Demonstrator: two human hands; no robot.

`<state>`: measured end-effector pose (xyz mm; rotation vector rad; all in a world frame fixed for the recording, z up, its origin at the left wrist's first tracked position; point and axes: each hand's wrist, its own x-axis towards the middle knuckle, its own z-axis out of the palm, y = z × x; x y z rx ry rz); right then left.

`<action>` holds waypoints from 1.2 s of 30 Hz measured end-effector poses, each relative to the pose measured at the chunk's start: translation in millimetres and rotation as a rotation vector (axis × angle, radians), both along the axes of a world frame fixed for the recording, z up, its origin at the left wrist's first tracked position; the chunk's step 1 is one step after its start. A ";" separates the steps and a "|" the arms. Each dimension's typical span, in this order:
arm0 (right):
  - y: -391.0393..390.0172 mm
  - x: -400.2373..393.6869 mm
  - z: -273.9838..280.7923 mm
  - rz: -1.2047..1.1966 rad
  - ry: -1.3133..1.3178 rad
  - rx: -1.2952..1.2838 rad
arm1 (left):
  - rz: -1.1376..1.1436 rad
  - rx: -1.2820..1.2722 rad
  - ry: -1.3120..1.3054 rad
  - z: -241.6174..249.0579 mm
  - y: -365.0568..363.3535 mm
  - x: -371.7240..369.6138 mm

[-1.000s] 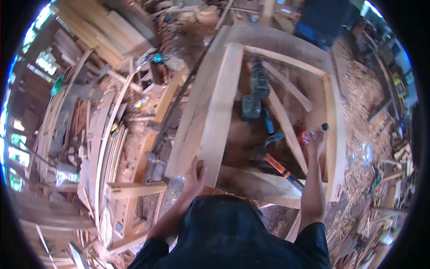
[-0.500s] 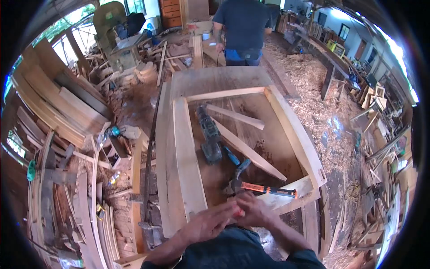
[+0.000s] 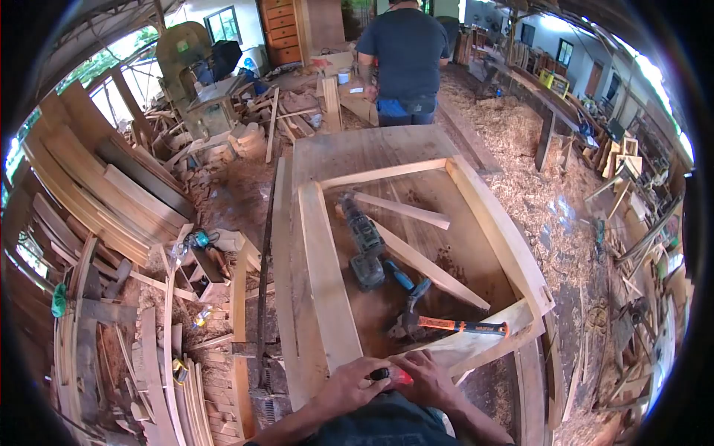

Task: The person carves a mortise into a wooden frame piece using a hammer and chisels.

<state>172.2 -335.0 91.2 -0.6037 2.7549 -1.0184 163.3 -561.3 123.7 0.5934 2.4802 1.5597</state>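
Close to my body, both hands meet over the near end of a wooden frame [image 3: 327,275]. My left hand [image 3: 348,388] has its fingers closed around the black end of a small red-and-black object [image 3: 400,377]. On its red part, the fingers of my right hand [image 3: 431,380] are closed; the object's exact kind is not clear. Just beyond my hands, inside the frame, lies a hammer [image 3: 465,326] with an orange-and-black handle. Against it rests a blue-handled tool [image 3: 401,276], partly overlapped. Further off lies a cordless drill [image 3: 366,249] beside two loose wooden strips [image 3: 428,264].
The frame sits on a broad wooden panel [image 3: 372,149]. A person [image 3: 404,59] in dark clothing stands beyond it, facing away. Boards [image 3: 111,201] lean on the left, near a large machine [image 3: 186,67]. Wood shavings [image 3: 506,141] cover the floor at right.
My hands have shifted slightly apart, so the red-and-black object shows more. The view has tilted up a little, and the person beyond the panel stands more upright.
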 end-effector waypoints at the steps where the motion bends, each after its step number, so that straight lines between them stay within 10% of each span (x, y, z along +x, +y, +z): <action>1: -2.0 -2.7 4.3 0.019 0.006 0.021 | 0.023 0.017 -0.099 2.5 -1.9 0.6; 10: -14.5 -22.4 14.2 0.013 0.056 0.080 | 0.084 0.017 0.246 -5.0 -11.7 -4.9; 16: -7.3 -33.1 32.9 -0.067 0.221 0.033 | 0.425 0.014 -0.066 2.9 -26.0 -0.4; 27: 19.4 -41.0 252.7 0.256 0.974 -0.134 | -0.253 -0.290 -0.227 7.2 18.8 -0.2; 36: 34.9 -44.8 308.0 0.193 1.369 -0.092 | -0.202 -0.370 -0.138 22.5 29.9 7.2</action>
